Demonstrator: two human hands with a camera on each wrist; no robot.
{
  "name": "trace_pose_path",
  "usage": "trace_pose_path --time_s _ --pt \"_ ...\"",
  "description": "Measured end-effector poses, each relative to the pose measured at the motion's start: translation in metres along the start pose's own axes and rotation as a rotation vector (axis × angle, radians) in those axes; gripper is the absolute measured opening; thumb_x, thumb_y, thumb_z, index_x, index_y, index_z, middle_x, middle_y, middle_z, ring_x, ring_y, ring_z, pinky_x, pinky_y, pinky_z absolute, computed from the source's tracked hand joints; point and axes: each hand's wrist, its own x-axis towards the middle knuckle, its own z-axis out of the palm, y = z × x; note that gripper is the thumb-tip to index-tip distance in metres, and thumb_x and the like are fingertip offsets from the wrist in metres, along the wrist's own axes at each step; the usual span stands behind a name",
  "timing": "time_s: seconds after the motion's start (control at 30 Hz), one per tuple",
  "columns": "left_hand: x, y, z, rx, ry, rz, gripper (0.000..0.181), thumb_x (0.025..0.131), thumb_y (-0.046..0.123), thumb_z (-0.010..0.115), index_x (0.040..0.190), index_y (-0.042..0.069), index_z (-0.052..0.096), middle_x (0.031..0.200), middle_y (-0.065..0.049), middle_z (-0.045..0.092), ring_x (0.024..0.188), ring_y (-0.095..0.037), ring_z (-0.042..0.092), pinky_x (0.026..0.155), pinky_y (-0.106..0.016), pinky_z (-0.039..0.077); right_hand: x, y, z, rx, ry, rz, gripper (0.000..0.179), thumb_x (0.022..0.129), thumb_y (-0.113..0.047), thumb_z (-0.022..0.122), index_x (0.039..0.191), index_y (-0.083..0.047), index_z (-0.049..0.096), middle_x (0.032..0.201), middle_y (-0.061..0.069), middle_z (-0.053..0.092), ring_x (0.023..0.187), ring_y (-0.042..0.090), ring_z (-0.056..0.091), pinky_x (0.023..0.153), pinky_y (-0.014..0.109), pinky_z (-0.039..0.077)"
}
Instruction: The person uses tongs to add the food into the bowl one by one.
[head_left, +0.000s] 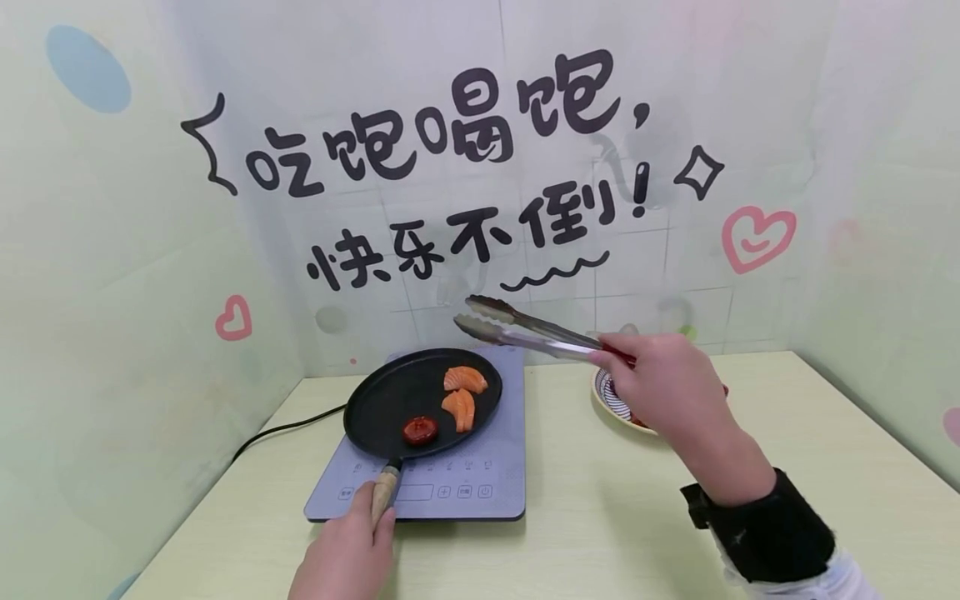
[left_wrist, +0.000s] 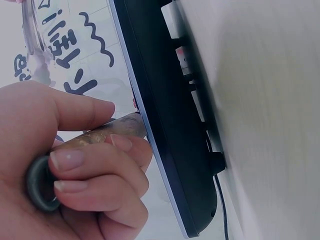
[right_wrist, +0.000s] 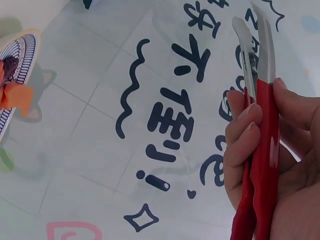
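My left hand [head_left: 348, 546] grips the wooden handle [head_left: 386, 493] of a black flat frying pan [head_left: 390, 400]; the left wrist view shows its fingers curled round that handle [left_wrist: 95, 136]. Two orange salmon pieces [head_left: 465, 380] lie at the pan's right side, and a glossy dark red round piece [head_left: 420, 430] sits near its front. In my right hand [head_left: 675, 396] are metal tongs [head_left: 525, 329] with red grips [right_wrist: 264, 160], raised above the table. Their tips point left and stand slightly apart, with nothing between them.
Under the pan is a greyish induction cooker [head_left: 502, 467], its black cord [head_left: 288, 427] running left. A patterned plate [head_left: 611, 400] with food stands at the right, partly hidden by my right hand. Behind the table [head_left: 585, 508] rises a wall covering with black lettering.
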Motion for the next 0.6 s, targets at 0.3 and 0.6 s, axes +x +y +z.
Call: trace_pose_path --time_s 0.3,0.6 --pt "0.000 -0.001 0.001 0.002 -0.015 -0.004 0.059 0.104 0.028 0.065 0.149 -0.005 0.048 0.112 -0.030 0.073 0.087 -0.038 0.074 0.070 -0.057 0.057 -0.001 0.008 -0.010 0.005 0.003 0.025 0.009 0.095 -0.022 0.080 0.102 -0.019 0.085 0.059 -0.006 0.060 0.051 0.012 0.042 0.048 0.029 0.031" --pt "0.000 0.001 0.001 -0.003 -0.014 -0.003 0.058 0.104 0.029 0.065 0.149 -0.005 0.048 0.111 -0.030 0.073 0.086 -0.037 0.073 0.069 -0.057 0.057 -0.004 0.025 -0.025 -0.006 0.010 0.077 0.025 0.094 -0.024 0.082 0.117 -0.013 0.084 0.057 -0.004 0.057 0.051 0.013 0.038 0.046 0.028 0.025"
